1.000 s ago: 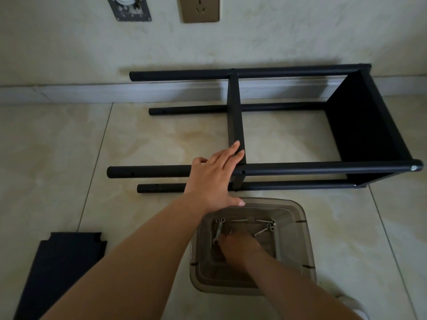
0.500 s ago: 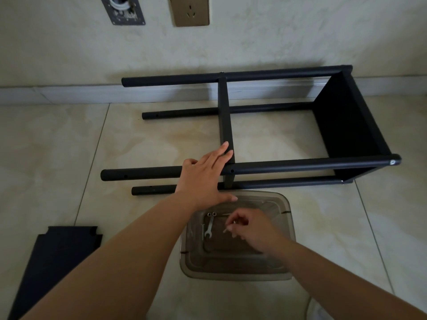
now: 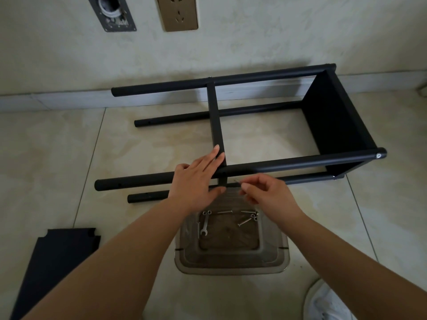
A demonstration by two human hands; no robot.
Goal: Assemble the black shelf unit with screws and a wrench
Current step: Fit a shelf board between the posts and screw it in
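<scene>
Right hand: thumb and forefinger pinch a small screw, tip aimed left toward the junction of the middle panel and the near upper post. Other fingers loosely curled. Screw not yet at a hole, as far as I can tell.

Left hand: fingers straight, laid flat over that same post and the panel's near end, steadying the joint; gripping nothing.

Shelf unit: lies on its side on the tiled floor, near the wall. Four posts run left–right. End panel at right already fastened; one bolt head visible at the post tip. Middle panel sits across the posts; whether its far corners are screwed, can't tell.

Tinted plastic bin, just below the hands: several loose screws and a small wrench inside, unused.

Third panel lies loose on the floor at lower left; left post ends bare, holes empty.

Judgement: roughly midway. Middle panel being fixed, last panel and tightening remain.
</scene>
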